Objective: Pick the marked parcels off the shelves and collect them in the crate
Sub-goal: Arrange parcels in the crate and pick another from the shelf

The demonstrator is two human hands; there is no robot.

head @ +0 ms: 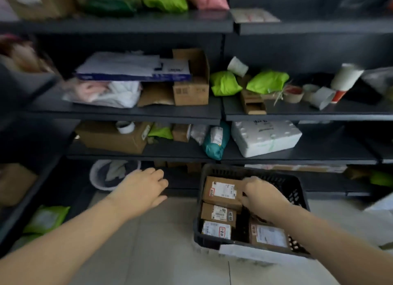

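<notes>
A black plastic crate [296, 186] stands on the floor at the lower right and holds several labelled brown cardboard parcels. My right hand [262, 194] reaches into it and grips the right edge of the topmost parcel [222, 191] at the crate's back. More parcels lie nearer me, one [218, 213] under it and one [269, 236] at the right. My left hand [141, 188] hovers over the floor left of the crate with loosely curled fingers and holds nothing.
Dark shelves [127, 111] fill the view ahead, stacked with cardboard boxes, green bags [266, 81], a white foam box [265, 137], a teal bag [213, 146], paper cups and tape rolls. A white basket [100, 176] sits under the lowest shelf. A green bag [47, 217] lies lower left.
</notes>
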